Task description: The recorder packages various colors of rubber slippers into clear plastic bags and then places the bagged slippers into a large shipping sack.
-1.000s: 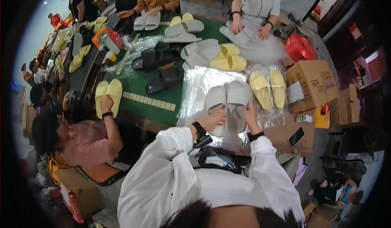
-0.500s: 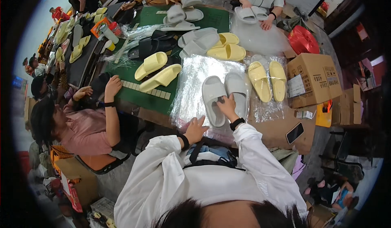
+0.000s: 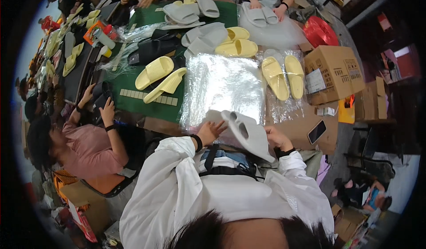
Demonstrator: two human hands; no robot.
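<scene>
A: Item: pair of grey slippers (image 3: pixel 243 133), stacked, at the near edge of the table (image 3: pixel 133 83), just above your chest and over the clear plastic sheet (image 3: pixel 222 84).

B: Who has hold of them?

A: You do. Your right hand (image 3: pixel 275 139) is curled around the lower end of the pair; your left hand (image 3: pixel 212 130) lies half open with fingers spread, touching the upper end beside the sheet.

B: Handling notes?

A: Judged as foam: light, soft, springy, and it should bend if you squeeze. Not fragile. The smooth skin may slide against the plastic sheet, so pinch both soles together at the heel or grip across the strap, where the thickness gives purchase.

B: Neighbours?

A: Yellow slippers (image 3: pixel 282 75) on plastic to the right, a cardboard box (image 3: pixel 333 71) beyond them, and a phone (image 3: pixel 316 131) near your right wrist.
</scene>
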